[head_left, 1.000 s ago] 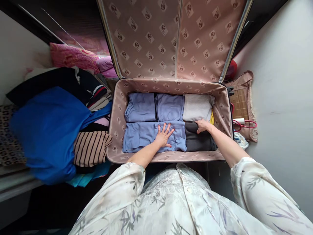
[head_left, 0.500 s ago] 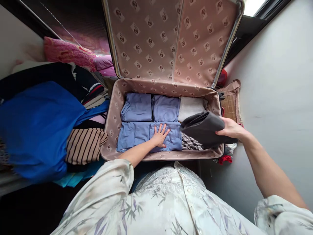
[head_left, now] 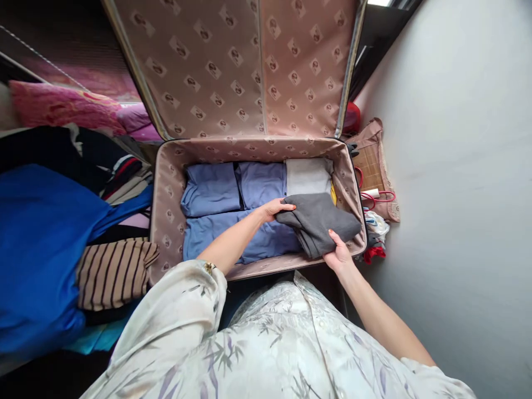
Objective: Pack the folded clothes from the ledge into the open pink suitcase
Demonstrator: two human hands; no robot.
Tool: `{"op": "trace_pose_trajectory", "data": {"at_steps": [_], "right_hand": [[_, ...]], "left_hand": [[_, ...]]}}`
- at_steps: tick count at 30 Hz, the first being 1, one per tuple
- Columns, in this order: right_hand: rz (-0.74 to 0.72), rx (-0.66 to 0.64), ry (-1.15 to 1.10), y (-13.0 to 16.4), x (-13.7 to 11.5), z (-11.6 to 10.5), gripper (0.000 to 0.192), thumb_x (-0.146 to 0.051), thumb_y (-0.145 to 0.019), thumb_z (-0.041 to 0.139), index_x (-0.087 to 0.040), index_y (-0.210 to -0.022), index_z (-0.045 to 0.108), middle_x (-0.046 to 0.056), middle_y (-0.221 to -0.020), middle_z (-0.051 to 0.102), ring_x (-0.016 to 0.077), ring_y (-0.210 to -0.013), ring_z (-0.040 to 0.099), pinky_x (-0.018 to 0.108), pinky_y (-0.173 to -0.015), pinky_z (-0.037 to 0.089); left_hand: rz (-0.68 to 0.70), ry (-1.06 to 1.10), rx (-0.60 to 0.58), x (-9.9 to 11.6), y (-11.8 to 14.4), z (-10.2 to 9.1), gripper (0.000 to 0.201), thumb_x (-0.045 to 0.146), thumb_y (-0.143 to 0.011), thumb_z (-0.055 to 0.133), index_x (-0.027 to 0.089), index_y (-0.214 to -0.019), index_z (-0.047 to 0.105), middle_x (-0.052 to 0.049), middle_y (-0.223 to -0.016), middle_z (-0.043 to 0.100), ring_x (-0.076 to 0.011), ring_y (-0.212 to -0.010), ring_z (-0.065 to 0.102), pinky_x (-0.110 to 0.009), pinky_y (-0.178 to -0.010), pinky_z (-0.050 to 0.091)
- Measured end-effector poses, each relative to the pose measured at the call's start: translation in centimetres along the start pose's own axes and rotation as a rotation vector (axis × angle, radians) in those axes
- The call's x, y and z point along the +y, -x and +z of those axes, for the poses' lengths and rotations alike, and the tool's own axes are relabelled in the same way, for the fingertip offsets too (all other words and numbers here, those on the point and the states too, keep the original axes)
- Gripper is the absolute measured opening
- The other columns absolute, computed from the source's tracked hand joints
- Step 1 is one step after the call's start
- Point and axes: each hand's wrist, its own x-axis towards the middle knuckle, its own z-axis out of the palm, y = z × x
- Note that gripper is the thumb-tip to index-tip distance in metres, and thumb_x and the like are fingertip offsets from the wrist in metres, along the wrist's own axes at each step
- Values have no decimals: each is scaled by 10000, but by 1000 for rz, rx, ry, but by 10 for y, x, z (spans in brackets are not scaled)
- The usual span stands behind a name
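We look from a single camera worn on the head, facing forward and down over the shirt (head_left: pixel 270 338) into the open suitcase (head_left: pixel 167 216), near enough that its lid (head_left: pixel 241 61) runs past our view's top edge.

Running mid-bright, soft and low-contrast. Clipping to white at the window (head_left: pixel 380 2), top right. Spreading smoothly over the pale wall (head_left: pixel 465 138), dimming toward its lower part. Showing pinker on the right half of the suitcase lid (head_left: pixel 208 72), duller brown on the left. Shading gently inside the suitcase (head_left: pixel 166 227), around the folded blue clothes (head_left: pixel 214 191). Crushing to near-black at lower left, losing detail. Catching plenty of light on the white shirt (head_left: pixel 274 338). Resolving the grey cloth (head_left: pixel 324 221) decently mid-frame. Stretching wide-angle toward the edges, smearing the bright blue cloth (head_left: pixel 37 249) at far left.
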Motion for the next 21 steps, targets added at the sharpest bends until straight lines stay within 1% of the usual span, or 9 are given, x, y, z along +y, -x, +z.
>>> {"op": "trace_pose_trajectory", "data": {"at_steps": [2,5,7,9,11,13,15,19,21], "right_hand": [[33,37,-102,-5,14,-2,313,-250,-652,802,-242,-933,664,41,-1007,799,258,-1105,719,457,-965,628],[12,63,-210,-16,21,-1,304,-203,-654,802,-231,-923,664,21,-979,797,224,-1070,724,403,-958,624],[21,65,-202,-25,22,0,282,-181,-668,802,-232,-898,646,2,-933,785,197,-1027,727,359,-926,624],[103,115,-134,-35,22,0,269,-124,-677,780,-238,-859,616,-22,-862,759,168,-947,728,305,-865,622],[215,185,-55,-43,21,-2,276,-59,-683,739,-237,-832,590,-36,-801,724,144,-843,717,261,-785,612],[289,219,-3,-48,18,-6,284,-20,-688,706,-232,-813,565,-44,-757,687,122,-737,684,226,-700,590],[315,206,26,-48,13,-13,304,0,-682,699,-230,-782,527,-63,-692,628,98,-619,619,196,-614,552],[338,133,78,-33,-3,-28,410,18,-636,734,-242,-724,430,-123,-539,394,56,-437,397,157,-463,435],[308,87,124,-22,-17,-35,395,-12,-629,766,-235,-790,483,-104,-575,443,68,-467,449,167,-467,445]], "left_hand": [[-53,30,49,-6,-15,-3,450,208,-578,920,150,-978,722,-71,-905,784,-195,-787,730,-351,-851,600],[26,172,138,-12,-41,8,318,222,-689,832,159,-973,705,-33,-846,768,-160,-750,724,-318,-849,603],[75,283,184,-14,-58,20,291,333,-768,793,167,-988,696,-39,-857,769,-173,-819,740,-324,-890,602],[55,339,180,-20,-70,31,401,510,-817,750,175,-1029,692,-77,-942,782,-218,-985,749,-366,-960,593],[-1,321,145,-31,-75,38,559,658,-796,728,178,-1078,682,-119,-1053,781,-264,-1148,714,-425,-1030,568],[-47,277,110,-48,-74,43,651,706,-749,752,172,-1112,669,-148,-1117,771,-293,-1221,683,-472,-1073,542],[-57,249,117,-65,-70,47,645,638,-714,816,165,-1124,663,-161,-1118,769,-303,-1205,691,-489,-1076,540],[-78,120,277,-94,-66,58,497,303,-663,872,163,-1095,671,-135,-1035,784,-289,-1047,745,-469,-989,592],[-106,49,317,-104,-65,65,445,220,-672,835,156,-1084,681,-128,-981,785,-288,-970,757,-481,-936,611]]}}
